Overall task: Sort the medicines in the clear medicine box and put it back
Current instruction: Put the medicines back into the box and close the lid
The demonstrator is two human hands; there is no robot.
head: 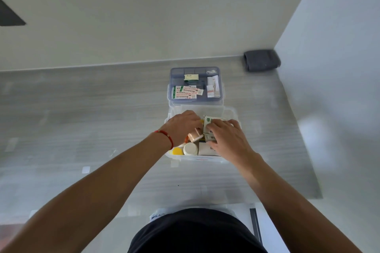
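Observation:
A clear medicine box (231,114) stands on the grey counter, open at the top. Inside it lie a white bottle cap (190,148), a yellow cap (177,151), a tan bandage roll (195,136) and a white carton (205,150). My left hand (183,126) reaches into the box's left half, fingers curled down among the items; what it holds is hidden. My right hand (226,137) presses on a stack of green-and-white sachets (208,129) in the right half. Behind the box sits a blue-grey divided tray (174,74) with plaster packets (185,92) and a small green-white carton (191,77).
A folded dark grey cloth (261,60) lies in the back right corner against the white wall (329,47). The grey counter (82,119) stretches far to the left. Its front edge runs near my body at the bottom.

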